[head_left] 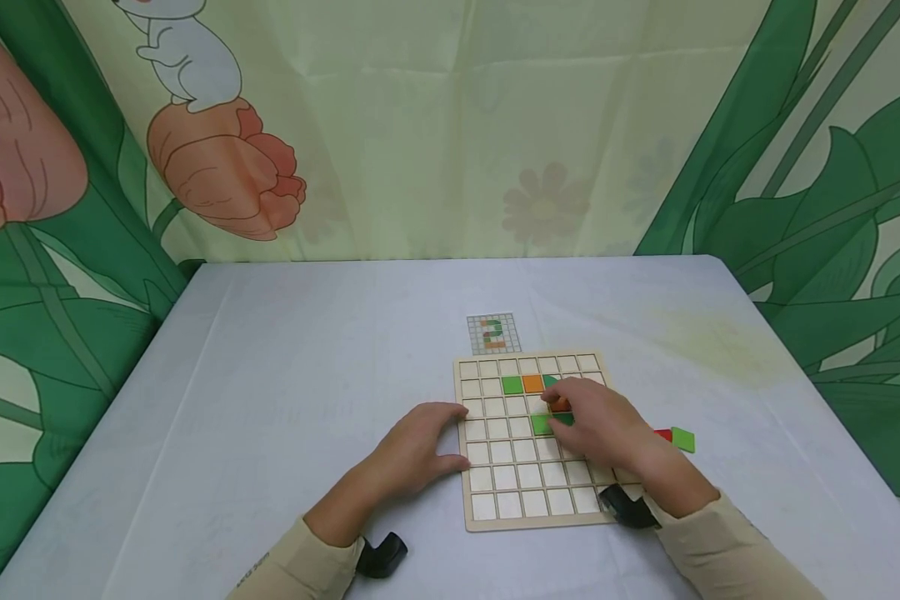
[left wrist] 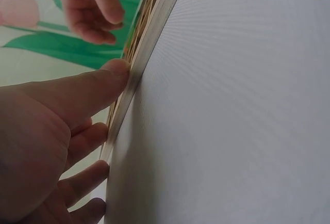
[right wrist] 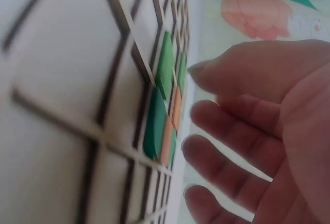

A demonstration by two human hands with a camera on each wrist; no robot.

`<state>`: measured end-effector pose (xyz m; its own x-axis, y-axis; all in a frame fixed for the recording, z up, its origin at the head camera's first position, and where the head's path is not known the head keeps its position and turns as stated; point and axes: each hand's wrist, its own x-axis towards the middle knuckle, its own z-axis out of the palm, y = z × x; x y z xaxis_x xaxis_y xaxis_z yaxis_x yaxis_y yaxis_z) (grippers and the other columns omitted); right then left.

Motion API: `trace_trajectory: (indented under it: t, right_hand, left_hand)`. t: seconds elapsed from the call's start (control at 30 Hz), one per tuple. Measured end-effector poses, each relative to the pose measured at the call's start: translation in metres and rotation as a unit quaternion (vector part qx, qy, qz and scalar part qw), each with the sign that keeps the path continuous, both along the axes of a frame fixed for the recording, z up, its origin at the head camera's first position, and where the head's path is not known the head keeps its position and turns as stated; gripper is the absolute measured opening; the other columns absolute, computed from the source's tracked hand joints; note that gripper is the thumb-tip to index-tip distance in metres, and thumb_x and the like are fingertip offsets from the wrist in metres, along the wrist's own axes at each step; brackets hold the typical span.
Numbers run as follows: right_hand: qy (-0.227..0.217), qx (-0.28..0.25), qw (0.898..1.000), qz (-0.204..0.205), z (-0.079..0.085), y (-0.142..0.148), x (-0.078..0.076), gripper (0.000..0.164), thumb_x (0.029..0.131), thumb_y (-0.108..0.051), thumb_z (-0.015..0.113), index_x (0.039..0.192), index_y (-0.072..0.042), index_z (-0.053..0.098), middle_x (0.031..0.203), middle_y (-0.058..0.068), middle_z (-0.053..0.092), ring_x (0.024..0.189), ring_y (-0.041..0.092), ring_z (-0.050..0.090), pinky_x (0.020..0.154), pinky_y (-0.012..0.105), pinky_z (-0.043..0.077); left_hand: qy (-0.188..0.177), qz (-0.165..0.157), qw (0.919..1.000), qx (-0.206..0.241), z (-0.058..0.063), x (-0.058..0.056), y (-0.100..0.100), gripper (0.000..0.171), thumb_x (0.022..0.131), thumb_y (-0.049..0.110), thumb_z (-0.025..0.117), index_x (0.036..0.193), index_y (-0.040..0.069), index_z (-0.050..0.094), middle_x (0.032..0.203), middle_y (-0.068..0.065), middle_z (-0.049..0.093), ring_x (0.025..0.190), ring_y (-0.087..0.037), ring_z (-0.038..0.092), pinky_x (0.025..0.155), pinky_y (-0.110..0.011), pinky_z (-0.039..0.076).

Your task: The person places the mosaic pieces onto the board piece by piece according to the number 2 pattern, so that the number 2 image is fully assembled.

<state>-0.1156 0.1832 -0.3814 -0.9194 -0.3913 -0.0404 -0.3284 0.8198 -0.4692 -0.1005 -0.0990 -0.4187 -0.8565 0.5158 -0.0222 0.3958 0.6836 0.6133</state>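
A wooden grid board (head_left: 540,524) lies on the table, its cells holding several coloured tiles. In its second row are a light green tile (head_left: 512,385), an orange tile (head_left: 532,383) and a partly covered dark green one. Lower down, another light green tile (head_left: 541,425) sits beside a dark green tile (right wrist: 156,123). My left hand (head_left: 416,450) touches the board's left edge with thumb and fingertips, fingers extended in the left wrist view. Over the tiles hovers my right hand (head_left: 607,421), fingers loosely bent and nothing between them in the right wrist view; it partly hides an orange-red tile (head_left: 561,404).
A small pattern card (head_left: 493,333) with a coloured figure on a grid lies just beyond the board. Right of the board, partly behind my right wrist, are a red tile (head_left: 663,434) and a green tile (head_left: 683,439). A printed curtain (head_left: 435,150) hangs behind the table.
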Motion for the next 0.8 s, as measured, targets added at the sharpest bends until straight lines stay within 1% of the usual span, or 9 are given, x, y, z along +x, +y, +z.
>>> trace_trajectory:
  t: [0.13,0.23,0.33,0.47,0.63,0.8]
  right_hand:
    - [-0.008,-0.009,1.000,-0.028,0.007,0.011,-0.002,0.037,0.091,-0.018,0.070,0.126,-0.005,0.062,0.118,0.009,0.065,0.104,0.029,0.062,0.085,0.049,0.052]
    - [-0.014,-0.001,0.999,-0.048,0.011,0.021,-0.003,0.046,0.091,-0.021,0.072,0.132,-0.005,0.060,0.123,0.014,0.064,0.109,0.035,0.060,0.089,0.054,0.051]
    - [-0.011,0.015,0.998,-0.053,0.013,0.033,-0.003,0.051,0.091,-0.024,0.073,0.137,-0.006,0.059,0.130,0.020,0.061,0.117,0.041,0.057,0.094,0.059,0.048]
    - [-0.016,0.025,0.998,-0.058,0.015,0.049,-0.001,0.057,0.091,-0.029,0.073,0.141,-0.007,0.056,0.140,0.023,0.055,0.127,0.046,0.049,0.099,0.064,0.043]
    - [-0.029,0.019,0.997,-0.074,0.015,0.069,0.002,0.064,0.089,-0.034,0.076,0.143,-0.008,0.055,0.140,0.026,0.054,0.126,0.047,0.048,0.096,0.064,0.045]
    - [-0.034,0.041,0.994,-0.095,0.014,0.085,0.006,0.065,0.089,-0.039,0.075,0.143,-0.010,0.056,0.135,0.029,0.055,0.121,0.047,0.051,0.092,0.064,0.047]
  left_hand:
    - [-0.002,0.000,1.0000,0.000,0.000,0.000,0.000,0.061,0.087,0.028,0.081,0.137,0.005,0.055,0.138,-0.007,0.056,0.133,-0.026,0.047,0.111,-0.042,0.038]
    - [-0.003,0.000,1.0000,-0.001,0.001,0.000,0.000,0.061,0.086,0.028,0.081,0.137,0.005,0.055,0.138,-0.007,0.056,0.133,-0.026,0.047,0.111,-0.042,0.038]
    - [-0.002,-0.001,1.0000,-0.002,0.002,0.000,0.000,0.061,0.086,0.027,0.081,0.137,0.004,0.055,0.137,-0.007,0.056,0.132,-0.026,0.047,0.111,-0.042,0.038]
    - [-0.004,0.000,1.0000,-0.005,0.001,0.000,0.001,0.061,0.086,0.027,0.081,0.137,0.005,0.055,0.137,-0.007,0.056,0.132,-0.026,0.047,0.111,-0.042,0.038]
    - [-0.007,0.003,1.0000,-0.006,0.001,0.000,0.001,0.061,0.086,0.027,0.081,0.137,0.005,0.055,0.137,-0.008,0.056,0.132,-0.026,0.047,0.111,-0.042,0.038]
    - [-0.007,0.004,0.9999,-0.010,0.001,-0.001,0.001,0.061,0.086,0.027,0.081,0.137,0.005,0.055,0.138,-0.007,0.056,0.132,-0.026,0.047,0.111,-0.042,0.038]
